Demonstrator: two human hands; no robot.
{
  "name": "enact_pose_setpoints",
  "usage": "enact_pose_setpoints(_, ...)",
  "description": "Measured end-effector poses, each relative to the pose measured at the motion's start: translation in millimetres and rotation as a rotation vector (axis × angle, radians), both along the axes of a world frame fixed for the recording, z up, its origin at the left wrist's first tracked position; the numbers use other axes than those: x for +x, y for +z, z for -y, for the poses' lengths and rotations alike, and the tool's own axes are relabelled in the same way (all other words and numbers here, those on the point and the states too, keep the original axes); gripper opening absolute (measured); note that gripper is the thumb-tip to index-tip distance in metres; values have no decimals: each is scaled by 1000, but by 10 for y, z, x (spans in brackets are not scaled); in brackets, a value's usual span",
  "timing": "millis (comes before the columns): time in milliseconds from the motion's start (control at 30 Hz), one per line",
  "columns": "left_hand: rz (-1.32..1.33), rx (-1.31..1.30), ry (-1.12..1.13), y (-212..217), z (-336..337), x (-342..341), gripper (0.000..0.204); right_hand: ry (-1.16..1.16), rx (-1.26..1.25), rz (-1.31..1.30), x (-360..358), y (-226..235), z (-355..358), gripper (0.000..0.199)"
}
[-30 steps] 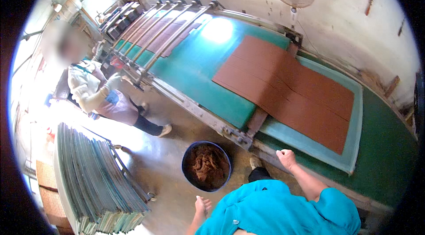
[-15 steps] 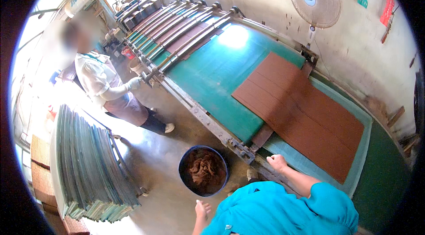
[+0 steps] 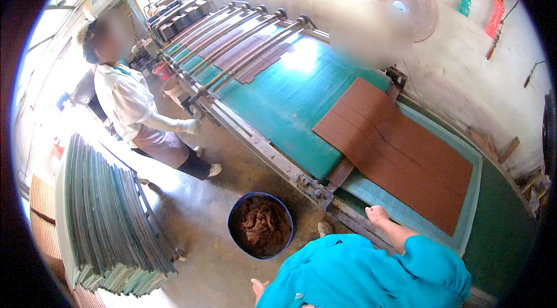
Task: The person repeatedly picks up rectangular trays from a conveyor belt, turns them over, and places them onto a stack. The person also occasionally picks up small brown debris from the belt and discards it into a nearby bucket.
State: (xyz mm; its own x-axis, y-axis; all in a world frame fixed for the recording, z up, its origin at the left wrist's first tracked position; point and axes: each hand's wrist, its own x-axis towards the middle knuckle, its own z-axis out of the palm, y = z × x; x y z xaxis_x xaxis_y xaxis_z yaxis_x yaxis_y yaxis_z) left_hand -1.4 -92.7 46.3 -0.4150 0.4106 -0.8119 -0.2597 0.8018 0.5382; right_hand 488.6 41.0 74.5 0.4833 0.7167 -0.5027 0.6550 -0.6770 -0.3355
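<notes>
A wide brown sheet (image 3: 400, 151) with crosswise lines lies partly on a green conveyor belt (image 3: 272, 111) and partly on a pale blue mesh panel (image 3: 378, 192). My right hand (image 3: 378, 215), fingers curled, is beside the panel's near-left edge, by the machine's side rail. Anything inside its fingers is hidden. My left hand (image 3: 259, 288) hangs low on the other side of my body, mostly cut off by the lower edge and my turquoise top. Its visible fingers are apart and nothing shows in them. Below the rail, a round dark tub (image 3: 233, 232) holds crumpled brown scraps.
A co-worker (image 3: 127, 99) in a pale top, apron and gloves stands left of the machine. Metal rollers (image 3: 252, 55) cross its far end above perforated brown pieces (image 3: 262, 64). Many mesh panels (image 3: 116, 209) stand stacked at left. A fan (image 3: 426, 9) is by the wall.
The brown sheet and the perforated pieces have moved a little toward me along the belt. The co-worker's gloved hand has dropped away from the roller end. My left hand has lowered.
</notes>
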Motion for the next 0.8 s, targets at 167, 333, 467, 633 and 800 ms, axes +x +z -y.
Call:
enact_pose_setpoints(167, 138, 57, 81, -70, -396, -8, 71, -11, -61, 49, 33, -23, 233, 38)
enact_pose_setpoints(333, 184, 86, 20, -237, -668, -96, 69, -53, -39, -3, -155, 109, 265, 37)
enact_pose_setpoints(467, 207, 116, 12, -257, -676, -100, 69, -58, 7, -24, -266, 154, 275, 37)
enact_pose_setpoints(633, 81, 65, 67, 58, -545, 85, 70, -58, 5, -50, -261, 109, 353, 37)
enact_pose_setpoints(800, -97, -3, -55, -412, -79, -239, 69, -49, -46, -42, -272, 241, 386, 37)
